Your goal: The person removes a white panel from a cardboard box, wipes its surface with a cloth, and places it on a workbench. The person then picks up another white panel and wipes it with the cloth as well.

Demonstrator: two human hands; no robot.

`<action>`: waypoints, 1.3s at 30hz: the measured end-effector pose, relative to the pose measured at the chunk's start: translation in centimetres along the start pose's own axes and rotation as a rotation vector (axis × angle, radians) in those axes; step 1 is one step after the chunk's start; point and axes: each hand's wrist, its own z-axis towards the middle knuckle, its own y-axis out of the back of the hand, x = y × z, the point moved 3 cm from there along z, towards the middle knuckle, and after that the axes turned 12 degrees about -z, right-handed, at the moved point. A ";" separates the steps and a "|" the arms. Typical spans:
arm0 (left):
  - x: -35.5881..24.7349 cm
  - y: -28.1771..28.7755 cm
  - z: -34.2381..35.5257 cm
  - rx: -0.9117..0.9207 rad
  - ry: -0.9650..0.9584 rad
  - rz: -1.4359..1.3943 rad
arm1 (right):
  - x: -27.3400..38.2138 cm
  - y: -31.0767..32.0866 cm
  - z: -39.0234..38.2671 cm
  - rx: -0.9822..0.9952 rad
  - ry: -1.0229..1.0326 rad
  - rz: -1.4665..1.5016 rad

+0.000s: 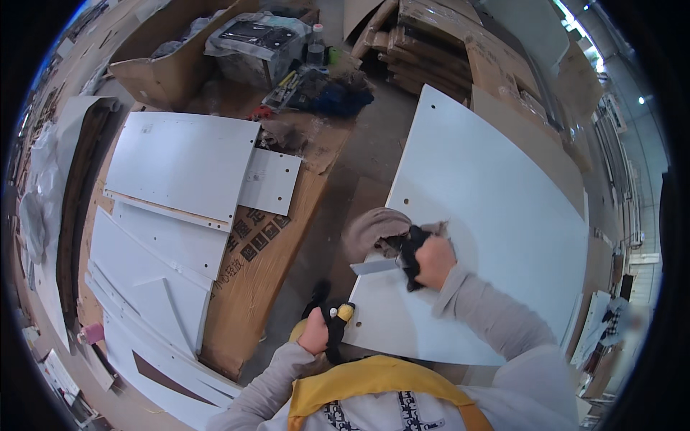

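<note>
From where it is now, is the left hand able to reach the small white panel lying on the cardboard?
Probably not without stepping closer: the left hand already grips a black-and-yellow tool, and the small white panel lies well beyond it.

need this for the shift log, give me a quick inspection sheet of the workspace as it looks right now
surface: large white panel with small drilled holes, lying flat in front of the person
job's things: flat metal blade and a dark cloth in the right hand, at the panel's near-left edge; a black and yellow tool in the left hand
clutter: stack of white boards on brown cardboard at left; open carton; loose tools and bottles at the top
grippers: right hand closed on blade and cloth; left hand closed on the tool, off the panel
cables: nothing seen
surroundings: flattened cardboard sheets piled behind the panel; bare floor between the piles
</note>
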 end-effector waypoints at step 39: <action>4.5 4.5 -2.1 0.024 0.390 -0.339 | -16.3 -9.2 -20.7 -0.745 -0.998 1.723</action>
